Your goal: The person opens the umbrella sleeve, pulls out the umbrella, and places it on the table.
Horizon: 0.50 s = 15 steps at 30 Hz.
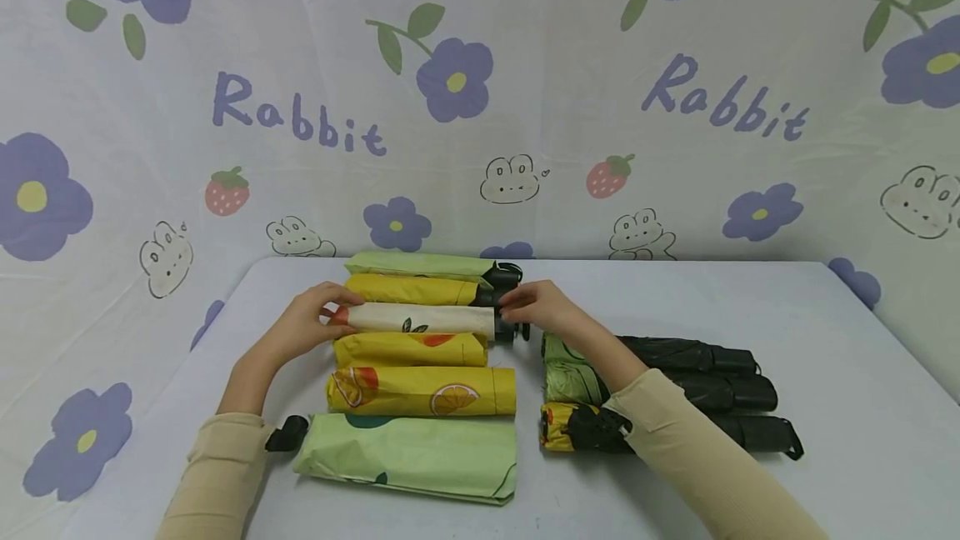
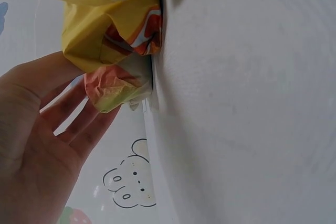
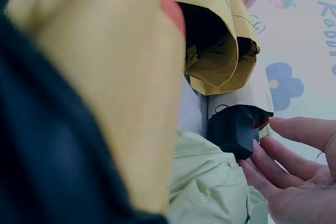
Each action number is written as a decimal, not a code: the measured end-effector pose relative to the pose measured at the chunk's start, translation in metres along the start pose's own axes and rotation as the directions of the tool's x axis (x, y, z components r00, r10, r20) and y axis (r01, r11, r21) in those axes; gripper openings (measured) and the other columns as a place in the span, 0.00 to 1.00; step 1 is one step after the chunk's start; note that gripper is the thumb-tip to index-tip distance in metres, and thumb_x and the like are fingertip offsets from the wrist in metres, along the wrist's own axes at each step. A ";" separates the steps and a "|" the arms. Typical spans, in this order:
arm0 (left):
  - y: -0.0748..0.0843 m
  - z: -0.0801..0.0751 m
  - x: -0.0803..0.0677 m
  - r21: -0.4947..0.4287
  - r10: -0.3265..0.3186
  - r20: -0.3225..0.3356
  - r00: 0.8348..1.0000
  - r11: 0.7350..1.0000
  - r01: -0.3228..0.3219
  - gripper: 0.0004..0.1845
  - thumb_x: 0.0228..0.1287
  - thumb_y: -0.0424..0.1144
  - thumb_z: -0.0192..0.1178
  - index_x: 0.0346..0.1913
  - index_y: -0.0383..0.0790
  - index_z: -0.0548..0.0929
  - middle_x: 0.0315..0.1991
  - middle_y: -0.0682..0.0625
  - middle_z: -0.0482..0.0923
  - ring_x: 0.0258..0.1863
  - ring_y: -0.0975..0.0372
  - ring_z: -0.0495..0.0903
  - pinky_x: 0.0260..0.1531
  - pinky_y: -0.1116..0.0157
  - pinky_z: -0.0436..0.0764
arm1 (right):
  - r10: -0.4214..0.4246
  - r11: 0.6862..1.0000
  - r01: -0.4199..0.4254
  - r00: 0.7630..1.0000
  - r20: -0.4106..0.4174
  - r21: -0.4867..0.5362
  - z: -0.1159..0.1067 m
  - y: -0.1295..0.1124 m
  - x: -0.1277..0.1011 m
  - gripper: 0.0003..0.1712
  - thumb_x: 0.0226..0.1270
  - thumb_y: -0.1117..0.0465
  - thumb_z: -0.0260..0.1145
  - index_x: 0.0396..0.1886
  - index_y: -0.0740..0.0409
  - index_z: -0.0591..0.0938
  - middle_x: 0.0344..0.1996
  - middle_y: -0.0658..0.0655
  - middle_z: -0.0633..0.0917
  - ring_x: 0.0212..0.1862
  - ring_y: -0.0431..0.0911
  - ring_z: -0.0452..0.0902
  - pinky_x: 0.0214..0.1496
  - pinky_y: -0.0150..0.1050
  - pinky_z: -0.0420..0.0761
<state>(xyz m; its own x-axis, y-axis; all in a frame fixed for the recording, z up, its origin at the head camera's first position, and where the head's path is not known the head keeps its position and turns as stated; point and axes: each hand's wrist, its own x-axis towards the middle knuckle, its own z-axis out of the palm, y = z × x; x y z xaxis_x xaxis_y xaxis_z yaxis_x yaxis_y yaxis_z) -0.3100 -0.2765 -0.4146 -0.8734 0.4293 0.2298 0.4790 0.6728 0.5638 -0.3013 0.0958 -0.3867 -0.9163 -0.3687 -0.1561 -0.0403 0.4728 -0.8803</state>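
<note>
A folding umbrella in a cream sleeve (image 1: 450,319) lies across the stack at the back, its black handle (image 3: 231,132) sticking out on the right. My left hand (image 1: 309,323) holds the sleeve's left end, which has a reddish patch (image 2: 107,85); fingers reach round its far side. At the other end my right hand (image 1: 543,307) grips around the handle, fingertips right at the sleeve's mouth. Behind it lie a yellow-sleeved umbrella (image 1: 412,290) and a light green one (image 1: 420,265), both with dark handles to the right.
Nearer the front lie two yellow sleeves (image 1: 412,348) (image 1: 480,391) and a wide light green sleeve (image 1: 420,452). A black end piece (image 1: 288,433) shows by the left forearm. Several folded umbrellas with black handles (image 1: 738,394) lie at right, partly under the right forearm.
</note>
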 end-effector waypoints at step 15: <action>-0.001 0.002 0.002 0.022 -0.031 0.019 0.999 0.999 0.031 0.21 0.48 0.33 0.68 0.49 0.41 0.79 0.48 0.45 0.74 0.46 0.55 0.73 0.43 0.58 0.78 | -0.038 0.978 0.038 0.999 0.005 -0.205 0.002 -0.002 -0.001 0.21 0.59 0.63 0.63 0.53 0.64 0.77 0.51 0.63 0.79 0.54 0.55 0.74 0.53 0.46 0.75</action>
<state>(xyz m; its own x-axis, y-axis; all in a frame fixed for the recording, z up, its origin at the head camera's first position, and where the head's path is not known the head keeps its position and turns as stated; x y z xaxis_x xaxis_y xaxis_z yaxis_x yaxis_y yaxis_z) -0.3117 -0.2749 -0.4159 -0.8862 0.4193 0.1971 0.4536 0.6989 0.5530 -0.2993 0.0935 -0.3855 -0.9123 -0.3901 -0.1246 -0.1561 0.6126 -0.7748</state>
